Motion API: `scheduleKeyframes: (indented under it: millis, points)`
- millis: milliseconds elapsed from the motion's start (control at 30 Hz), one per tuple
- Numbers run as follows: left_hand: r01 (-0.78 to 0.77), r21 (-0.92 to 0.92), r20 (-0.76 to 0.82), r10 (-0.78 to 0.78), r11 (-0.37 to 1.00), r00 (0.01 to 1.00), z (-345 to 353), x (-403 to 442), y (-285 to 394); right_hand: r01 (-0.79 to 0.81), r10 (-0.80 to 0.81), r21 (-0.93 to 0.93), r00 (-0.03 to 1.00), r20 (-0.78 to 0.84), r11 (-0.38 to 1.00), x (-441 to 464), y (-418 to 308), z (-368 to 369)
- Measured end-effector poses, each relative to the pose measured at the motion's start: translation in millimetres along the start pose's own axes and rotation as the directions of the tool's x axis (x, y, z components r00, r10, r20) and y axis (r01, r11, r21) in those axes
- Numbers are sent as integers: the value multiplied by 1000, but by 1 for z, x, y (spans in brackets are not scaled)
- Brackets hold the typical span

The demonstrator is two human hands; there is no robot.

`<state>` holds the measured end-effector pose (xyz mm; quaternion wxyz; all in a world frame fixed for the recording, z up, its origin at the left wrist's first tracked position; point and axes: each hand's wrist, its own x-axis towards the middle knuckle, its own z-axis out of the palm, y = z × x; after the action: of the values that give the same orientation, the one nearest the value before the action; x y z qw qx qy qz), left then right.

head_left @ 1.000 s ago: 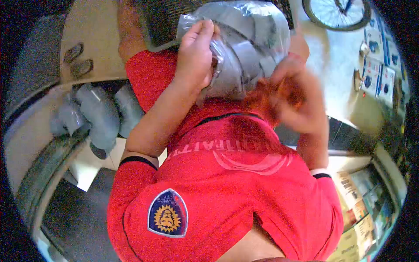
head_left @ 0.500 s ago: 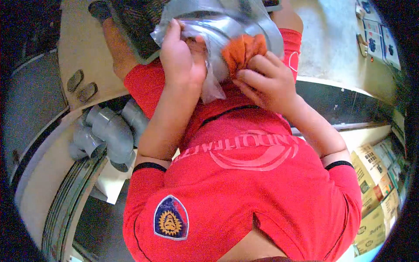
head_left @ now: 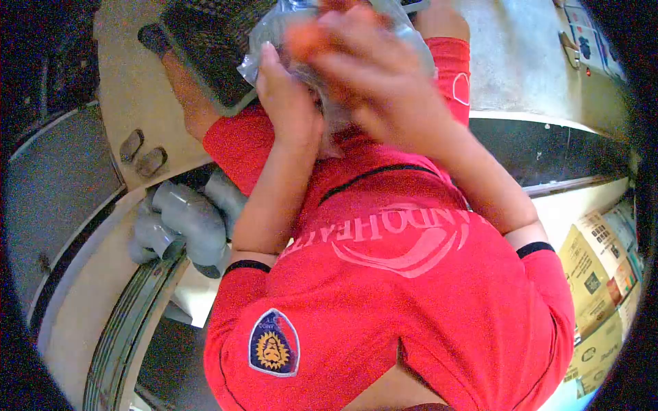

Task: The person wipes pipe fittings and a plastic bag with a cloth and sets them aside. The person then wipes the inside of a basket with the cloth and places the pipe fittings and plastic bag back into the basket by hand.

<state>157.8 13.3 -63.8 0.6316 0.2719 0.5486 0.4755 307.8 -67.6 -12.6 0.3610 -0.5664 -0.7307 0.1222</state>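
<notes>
My left hand (head_left: 289,103) is closed on a crumpled clear plastic bag (head_left: 257,63) above my lap, with the thumb pointing up. Its other fingers are partly hidden. Swept across in front of the bag, my right hand (head_left: 387,85) is blurred by motion and grips an orange cloth (head_left: 307,40). Behind the hands is a large, shiny grey rounded piece, mostly covered now; whether the bag wraps it or only lies against it, I cannot tell.
A dark crate (head_left: 202,51) stands by my left leg. Several grey pipe elbows (head_left: 188,212) lie at the left, near a pair of sandals (head_left: 144,154). Printed cardboard boxes (head_left: 593,288) are at the right, and a panel with switches (head_left: 593,38) is at upper right.
My right hand has swung up and left with the orange cloth, from the grey piece's right side to across the bag. My left hand stays nearly in place. The whole view has shifted slightly.
</notes>
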Motion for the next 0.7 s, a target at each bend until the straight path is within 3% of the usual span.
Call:
scheduleKeyframes:
  millis: [33, 100, 133, 200, 300, 367, 433, 500, 533, 567, 600, 667, 700]
  points:
    - [-36, 7, 54, 35, 999, 998, -14, 7, -9, 3, 20, -194, 993, 114, 981, -3, -11, 16]
    - [-86, -13, 172, 87, 996, 981, -26, 22, -25, 4, 4, -214, 999, 36, 977, -17, 8, 41]
    - [-155, 72, 221, 136, 985, 966, -25, 18, -21, -11, 19, -255, 999, 29, 967, -22, 15, 35]
    - [-251, 203, 190, 213, 946, 958, -20, 7, -13, -22, 29, -314, 999, 15, 949, -31, 30, 23]
    - [-326, 368, 271, 235, 871, 933, -45, 22, -17, -20, 8, -61, 982, -187, 998, -47, 76, 16]
    - [-399, 441, 373, 240, 804, 896, -29, 16, 9, -51, 22, -158, 983, -182, 986, -42, 78, -2]
    - [-582, 520, 550, 276, 625, 788, -27, 14, 39, -162, 113, -235, 972, -208, 958, -47, 90, -21]
    - [-752, 546, 726, 239, 368, 645, -28, 2, 72, -373, 332, -122, 906, -261, 920, -53, 128, -59]
    - [-821, 533, 804, 178, 206, 567, -32, -11, 91, -491, 563, 298, 789, -247, 818, -54, 134, -86]
    - [-870, 491, 865, 96, 38, 493, -32, -20, 107, -509, 747, 660, 653, -122, 553, -44, 132, -114]
    - [-914, 401, 891, 206, 64, 405, -28, -28, 113, -330, 611, 806, 790, -49, 491, -29, 114, -138]
    - [-975, 202, 889, 401, 90, 221, -15, -47, 117, -241, 587, 841, 803, -107, 484, -13, 83, -167]
    - [-991, 135, 931, 341, 10, 130, -7, -51, 125, -341, 694, 746, 686, -219, 572, -12, 76, -169]
